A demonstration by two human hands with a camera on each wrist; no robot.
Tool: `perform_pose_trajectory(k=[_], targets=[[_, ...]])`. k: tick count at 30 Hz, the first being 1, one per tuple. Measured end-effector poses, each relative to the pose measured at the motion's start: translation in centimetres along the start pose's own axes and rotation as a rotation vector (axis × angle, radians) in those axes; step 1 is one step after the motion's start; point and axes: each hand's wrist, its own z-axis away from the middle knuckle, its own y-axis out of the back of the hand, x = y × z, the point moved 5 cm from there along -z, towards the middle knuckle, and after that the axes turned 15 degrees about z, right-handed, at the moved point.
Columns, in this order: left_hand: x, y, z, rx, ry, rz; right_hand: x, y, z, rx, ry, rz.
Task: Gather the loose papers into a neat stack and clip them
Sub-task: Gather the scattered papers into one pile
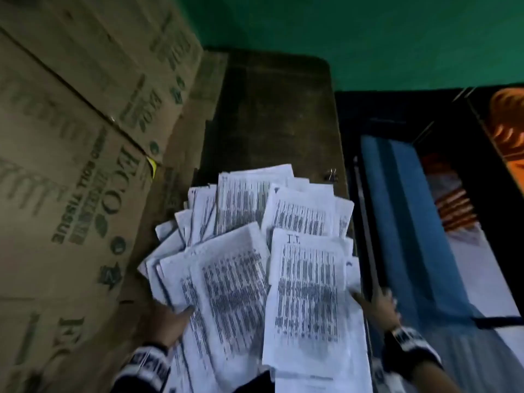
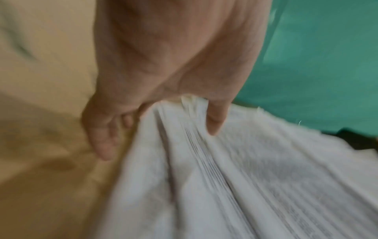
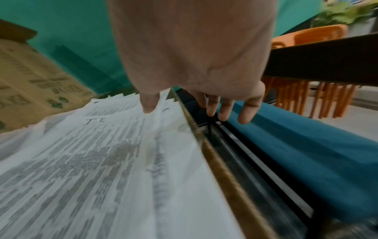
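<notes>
1. The loose papers lie fanned in an untidy spread over the near half of a dark wooden table, sheets overlapping at different angles and some reaching past the table's left and right edges.
2. A sheet marked "I.I." at its top lies uppermost on the right side of the table, close to that edge.
3. The left hand is at the table's near left side. In the left wrist view its thumb presses on top of a thick bundle of sheets while the fingers curl down beside and under the bundle's edge, so the hand grips the papers.
4. The right hand is at the table's right edge. In the right wrist view its thumb touches the top of the papers, and its fingers hang loosely extended past the edge, holding nothing.
5. A small binder clip lies on bare wood near the table's right edge, just beyond the far end of the papers and apart from both hands.
6. Printed cardboard boxes stand stacked against the table's left side.
7. A blue bench runs along the table's right side, lower than the tabletop.
8. Orange chairs stand beyond the bench, well apart from the table.
9. A green wall rises behind the table's far end.
</notes>
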Motion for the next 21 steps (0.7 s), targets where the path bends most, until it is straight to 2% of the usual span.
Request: perform_pose_trajectory(k=[3,5,7,11,15,17,19,21], targets=[[-0.8,-2.5,-2.3,0.01,0.133,0.034,-4.6,-0.5,-1.7,-0.022,-0.003,-0.005],[2.2,-2.0,0.3,0.072,0.219,0.036,-6.5,-1.1,-2.1,-0.012,-0.067,-0.025],[3.9,-1.6,2.1,0.131,0.209,0.02,-6.9,-1.8,-1.8,0.012,-0.088,-0.053],[4.1,-1.0,2.7,0.144,0.122,0.175,-7.4,-1.9,-2.5,0.038,0.015,-0.116],[5.5,-1.3,4.9,0.182,0.113,0.199,-7.5,-0.5,-4.0,0.019,0.038,-0.394],[6.2,-1.7,4.7,0.198,0.104,0.316,-7.9,0.1,-4.6,-0.066,0.092,-0.496],[6.2,-1.6,3.9,0.234,0.146,0.514,-7.4,0.1,-5.5,-0.187,0.129,-0.556],[4.8,-1.3,2.5,0.242,0.195,0.601,-7.1,0.2,-5.7,-0.286,0.14,-0.612]])
